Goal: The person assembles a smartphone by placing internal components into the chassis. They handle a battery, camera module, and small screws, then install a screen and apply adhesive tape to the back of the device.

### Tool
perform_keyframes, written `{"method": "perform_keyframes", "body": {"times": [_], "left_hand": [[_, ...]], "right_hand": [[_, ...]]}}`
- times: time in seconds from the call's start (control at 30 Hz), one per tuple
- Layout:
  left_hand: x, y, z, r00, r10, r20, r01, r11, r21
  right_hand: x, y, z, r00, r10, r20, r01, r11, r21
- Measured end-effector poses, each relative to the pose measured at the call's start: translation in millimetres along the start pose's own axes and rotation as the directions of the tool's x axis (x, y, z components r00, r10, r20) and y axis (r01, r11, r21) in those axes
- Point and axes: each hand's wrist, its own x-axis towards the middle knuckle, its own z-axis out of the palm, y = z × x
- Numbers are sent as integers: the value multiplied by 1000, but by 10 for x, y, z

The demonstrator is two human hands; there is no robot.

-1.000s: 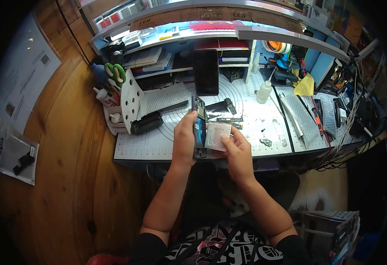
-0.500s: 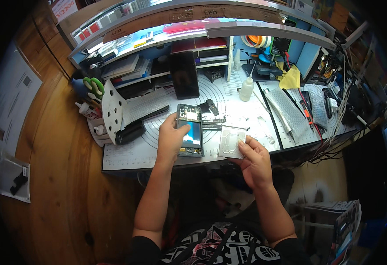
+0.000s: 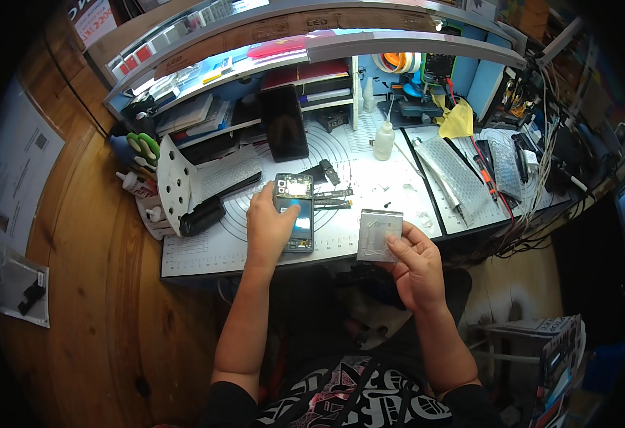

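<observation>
Two hands busy, one part each. Left fingers (image 3: 278, 208) lie spread and flat on an opened smartphone (image 3: 294, 212), back cover off, pinning it to the white work mat (image 3: 205, 250) on the counter (image 3: 184, 274). Right fingers (image 3: 398, 246) pinch the lower edge of a flat silver rectangular plate (image 3: 378, 234), thumb on the near face; it is lifted clear of the phone and sits near the counter's front edge, tilted up toward the head camera. Can't tell if it's a battery or a shield plate. Change vs a second ago: both hands were then bunched together over the phone with the plate close against it. Now the right hand (image 3: 416, 267) has pulled to the right with the plate, and the left hand (image 3: 269, 228) has stayed on the phone. Reads to me as the plate now separated from the phone body, phone held steady meanwhile. Just beyond the phone: small dark loose parts (image 3: 330, 196) on the mat. Further back, a black phone (image 3: 284, 123) leans upright against the shelf, with a small white squeeze bottle (image 3: 383, 140) to its right. Left of the mat, a white perforated holder (image 3: 173, 182) with a black tool (image 3: 202, 215) at its base.
</observation>
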Motion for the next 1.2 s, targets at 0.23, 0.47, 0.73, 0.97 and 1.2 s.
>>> {"method": "perform_keyframes", "body": {"times": [0.23, 0.47, 0.73, 0.97, 1.2], "left_hand": [[-266, 254, 40, 999, 47, -7, -45, 982, 185], [-337, 195, 129, 992, 93, -86, -63, 952, 299], [-1029, 715, -170, 860, 511, 13, -459, 783, -419], [-1478, 779, -9, 825, 562, 64, -353, 600, -717], [-1503, 741, 32, 823, 567, -37, -440, 595, -673]], "right_hand": [[-15, -19, -149, 994, -107, -10, 106, 992, -72], [-103, -33, -258, 986, -145, 83, 159, 969, -190], [-336, -175, -220, 931, -227, 287, 322, 880, -348], [-530, -51, -95, 876, -342, 339, 477, 712, -515], [-516, 106, -21, 810, -489, 325, 584, 622, -521]]}}
